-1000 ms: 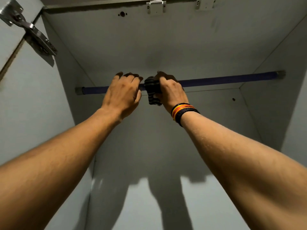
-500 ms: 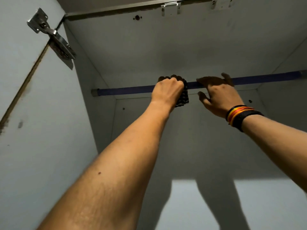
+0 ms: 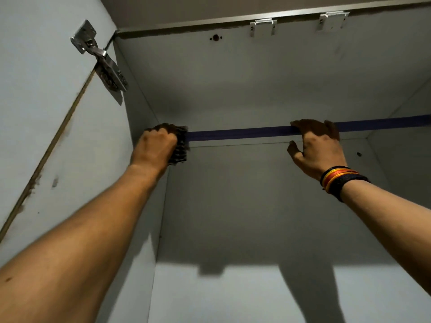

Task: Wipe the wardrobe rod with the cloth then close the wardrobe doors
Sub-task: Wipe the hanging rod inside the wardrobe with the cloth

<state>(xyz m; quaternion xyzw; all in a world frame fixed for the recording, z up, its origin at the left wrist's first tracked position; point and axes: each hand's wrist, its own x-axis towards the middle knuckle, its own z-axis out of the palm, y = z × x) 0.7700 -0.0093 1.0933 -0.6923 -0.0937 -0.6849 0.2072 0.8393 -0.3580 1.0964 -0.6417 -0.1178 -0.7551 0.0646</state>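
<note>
A dark blue wardrobe rod (image 3: 238, 135) runs across the upper inside of the grey wardrobe. My left hand (image 3: 156, 145) is closed around a dark striped cloth (image 3: 180, 145), which is wrapped on the rod at its far left end, beside the left wall. My right hand (image 3: 317, 145) rests on the rod further right, fingers hooked over its top and thumb below it. Coloured bands circle my right wrist.
The left door (image 3: 35, 113) stands open, held by a metal hinge (image 3: 100, 59). Two metal brackets (image 3: 262, 26) sit under the wardrobe's top edge. The back panel (image 3: 256, 206) and the right wall (image 3: 408, 159) enclose the space.
The cloth passed from my right hand to my left hand. My left hand slid with it leftward along the rod to the left end, while my right hand moved right and settled on the rod.
</note>
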